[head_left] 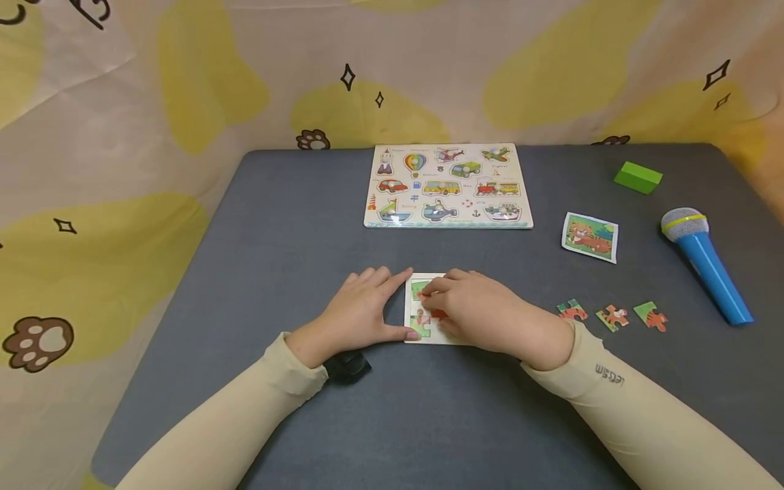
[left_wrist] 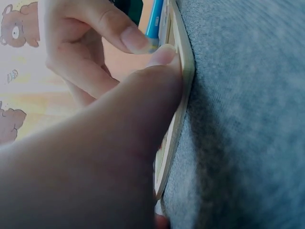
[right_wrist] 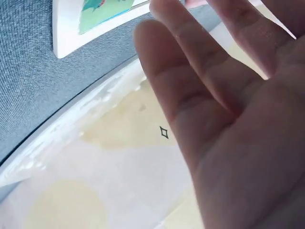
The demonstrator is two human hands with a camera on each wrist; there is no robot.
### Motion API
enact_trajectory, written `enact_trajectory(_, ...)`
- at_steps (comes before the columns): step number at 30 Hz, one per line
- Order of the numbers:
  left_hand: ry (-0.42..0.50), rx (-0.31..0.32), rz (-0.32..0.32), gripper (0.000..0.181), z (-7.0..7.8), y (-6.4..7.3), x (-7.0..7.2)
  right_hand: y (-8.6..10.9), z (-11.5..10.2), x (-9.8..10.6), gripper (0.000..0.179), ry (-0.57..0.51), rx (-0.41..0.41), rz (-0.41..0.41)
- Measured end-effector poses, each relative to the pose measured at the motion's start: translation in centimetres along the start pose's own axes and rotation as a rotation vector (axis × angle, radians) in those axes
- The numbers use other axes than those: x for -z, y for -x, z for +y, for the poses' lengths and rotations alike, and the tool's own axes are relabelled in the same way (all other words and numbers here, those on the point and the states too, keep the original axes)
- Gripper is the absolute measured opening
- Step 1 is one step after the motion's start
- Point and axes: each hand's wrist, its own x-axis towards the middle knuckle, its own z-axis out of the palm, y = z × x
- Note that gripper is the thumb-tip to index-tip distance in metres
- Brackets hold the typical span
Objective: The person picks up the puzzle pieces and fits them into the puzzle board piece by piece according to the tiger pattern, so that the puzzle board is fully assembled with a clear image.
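A small white-framed puzzle board lies on the table with green and orange jigsaw pieces at its left side. My left hand steadies its left edge, index fingertip at the far corner and thumb on the near rim. My right hand reaches over the board from the right. Its bent fingers and thumb pinch a reddish jigsaw piece low over the board, mostly covered by the hand. In the right wrist view the outer fingers extend beside a white-bordered picture card.
Three loose jigsaw pieces lie right of my right wrist. Beyond them are the tiger picture card, a blue toy microphone and a green block. A vehicle peg puzzle sits at the table's back edge.
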Motion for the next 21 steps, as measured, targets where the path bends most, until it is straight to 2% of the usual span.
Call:
enact_trajectory(4,0.004,0.004,-0.006,0.105,-0.1,0.1,0.0,-0.2,-0.3,-0.3,0.038,0.022,-0.016,-0.013)
enact_trajectory(9,0.004,0.0,-0.002,0.104,-0.2,0.2,0.1,-0.4,-0.2,-0.7,0.039,0.022,-0.009,0.005)
enact_trajectory(13,0.004,-0.006,0.001,0.104,-0.2,0.1,0.1,-0.3,0.3,-0.6,0.044,-0.052,-0.013,-0.002)
enact_trajectory(17,0.0,-0.004,-0.004,0.104,-0.1,0.0,0.1,0.3,1.3,0.7,0.045,-0.11,-0.027,-0.027)
enact_trajectory(21,-0.006,0.004,-0.01,0.105,0.0,0.0,0.2,2.0,3.2,3.0,0.029,-0.097,-0.083,-0.003)
